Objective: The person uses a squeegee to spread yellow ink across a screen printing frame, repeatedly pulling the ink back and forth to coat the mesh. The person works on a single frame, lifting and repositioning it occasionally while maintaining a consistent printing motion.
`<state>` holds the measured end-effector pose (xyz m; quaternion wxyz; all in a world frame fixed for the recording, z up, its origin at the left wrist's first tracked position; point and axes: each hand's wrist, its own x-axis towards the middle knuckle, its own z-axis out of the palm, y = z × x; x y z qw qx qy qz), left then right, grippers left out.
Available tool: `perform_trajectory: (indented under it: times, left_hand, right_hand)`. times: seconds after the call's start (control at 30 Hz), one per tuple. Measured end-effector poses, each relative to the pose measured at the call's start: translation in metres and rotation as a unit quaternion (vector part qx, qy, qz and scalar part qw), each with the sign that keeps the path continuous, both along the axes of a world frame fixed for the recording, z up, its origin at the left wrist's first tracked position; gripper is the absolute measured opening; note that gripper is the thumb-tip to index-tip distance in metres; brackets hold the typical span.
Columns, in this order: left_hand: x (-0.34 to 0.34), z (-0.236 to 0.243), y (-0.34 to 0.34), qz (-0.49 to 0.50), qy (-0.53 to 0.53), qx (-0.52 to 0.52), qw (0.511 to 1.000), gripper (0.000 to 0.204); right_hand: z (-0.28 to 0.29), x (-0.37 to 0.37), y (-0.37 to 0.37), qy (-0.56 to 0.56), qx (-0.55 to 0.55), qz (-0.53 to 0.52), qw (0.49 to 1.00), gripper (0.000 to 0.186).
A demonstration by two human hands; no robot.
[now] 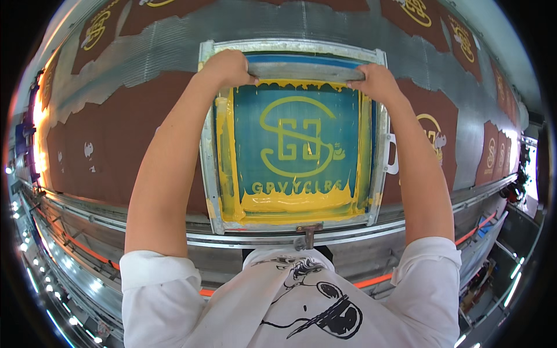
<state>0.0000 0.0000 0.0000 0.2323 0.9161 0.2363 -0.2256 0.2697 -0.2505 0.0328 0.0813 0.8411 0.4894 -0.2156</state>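
A squeegee with a long grey bar lies across the far end of a screen-printing frame. My left hand is closed round its left end, and my right hand grips the right end. Below the bar stretches the frame's teal mesh, with a yellowish curved emblem and lettering. Thick yellow ink pools along the near end of the mesh and streaks both sides. More ink edges the squeegee. The blade's underside is hidden.
Maroon fabric pieces lie on the long grey table, several bearing yellow prints. A metal rail runs along the near edge, with a small metal bracket at the frame. A white handle juts from the frame's right side.
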Motion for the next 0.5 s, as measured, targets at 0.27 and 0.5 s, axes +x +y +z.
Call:
perform_trajectory:
  times: [0.27,0.5]
  left_hand:
    - [0.005,-0.026,-0.004,0.002,-0.032,0.032,0.999,0.045]
    - [-0.015,-0.015,-0.034,0.017,-0.009,0.059,0.998,0.044]
  right_hand:
    - [-0.026,0.004,-0.008,0.007,0.058,0.003,0.998,0.046]
    - [-0.016,-0.017,-0.028,-0.014,0.035,0.033,0.999,0.042]
